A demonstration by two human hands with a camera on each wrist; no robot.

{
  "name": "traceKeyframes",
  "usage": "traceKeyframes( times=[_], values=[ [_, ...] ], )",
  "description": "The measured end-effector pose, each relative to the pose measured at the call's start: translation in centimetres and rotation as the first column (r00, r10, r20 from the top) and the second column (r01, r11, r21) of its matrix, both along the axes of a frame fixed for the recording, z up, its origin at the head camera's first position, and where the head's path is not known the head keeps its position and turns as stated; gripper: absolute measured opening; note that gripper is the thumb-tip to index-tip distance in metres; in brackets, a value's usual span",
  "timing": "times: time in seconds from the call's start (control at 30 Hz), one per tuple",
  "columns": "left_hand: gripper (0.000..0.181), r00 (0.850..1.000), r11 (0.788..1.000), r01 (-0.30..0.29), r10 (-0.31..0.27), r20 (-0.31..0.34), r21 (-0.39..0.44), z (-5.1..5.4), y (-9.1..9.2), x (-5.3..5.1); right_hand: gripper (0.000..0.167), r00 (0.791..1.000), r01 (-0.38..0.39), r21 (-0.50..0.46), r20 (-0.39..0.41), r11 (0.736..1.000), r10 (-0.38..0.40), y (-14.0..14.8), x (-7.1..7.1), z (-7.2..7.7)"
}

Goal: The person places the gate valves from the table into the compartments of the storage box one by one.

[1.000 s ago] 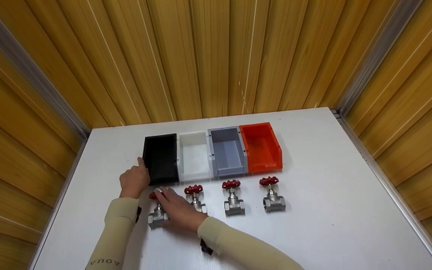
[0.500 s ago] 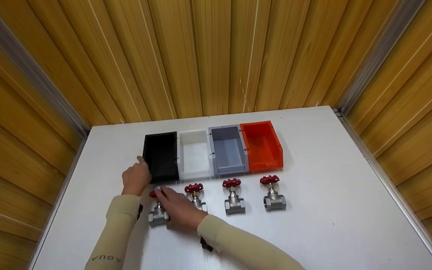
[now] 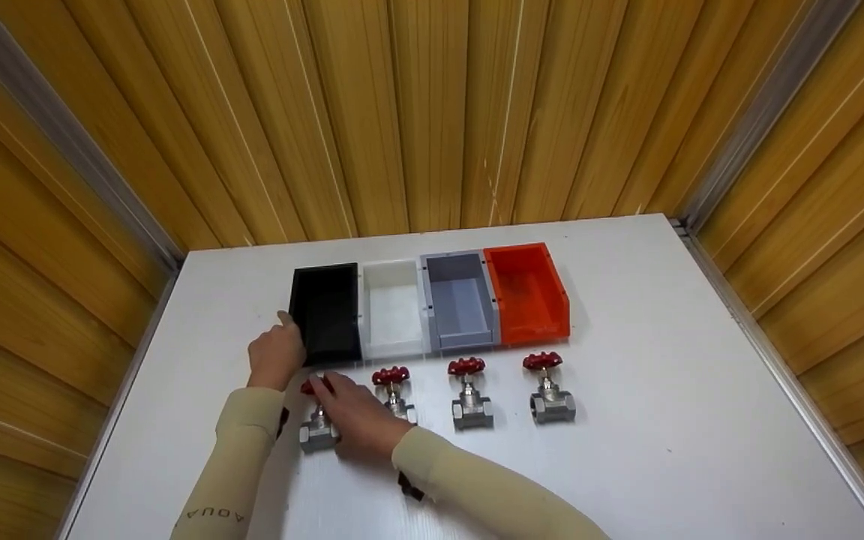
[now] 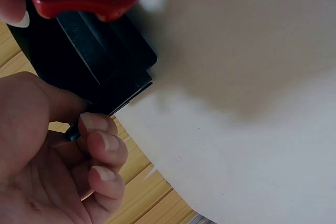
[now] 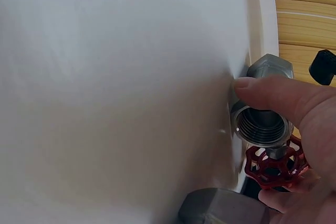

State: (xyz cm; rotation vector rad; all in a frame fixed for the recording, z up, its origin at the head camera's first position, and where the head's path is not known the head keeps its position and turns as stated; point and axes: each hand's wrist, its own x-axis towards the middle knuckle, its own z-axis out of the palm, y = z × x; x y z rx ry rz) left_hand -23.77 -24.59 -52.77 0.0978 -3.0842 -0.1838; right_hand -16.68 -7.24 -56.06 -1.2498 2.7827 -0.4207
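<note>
At the left end of the bin row, my left hand pinches the side edge of a black bin. The left wrist view shows the thumb and curled fingertips at that edge. My right hand grips the leftmost gate valve, a steel body with a red handwheel, just in front of the black bin. In the right wrist view its thumb lies across the valve body, with other fingers by the red handwheel. A second valve is partly hidden behind the right hand.
White, grey and orange bins adjoin the black one. Two more valves, one before the grey bin and one before the orange bin, stand on the white table. Yellow wood-look walls enclose the table.
Both hands keep nearly the same places on the black bin and the leftmost valve. The whole head view has shifted slightly.
</note>
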Motion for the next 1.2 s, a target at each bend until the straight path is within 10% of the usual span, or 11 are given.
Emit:
traceKeyframes(
  times=[1.2],
  values=[
    [0.053, 1.000, 1.000, -0.001, 0.001, -0.008, -0.023, 0.15, 0.14, 0.08, 0.104, 0.994, -0.032, -0.002, -0.106, 0.999, 0.032, -0.17, -0.39, -0.45]
  ],
)
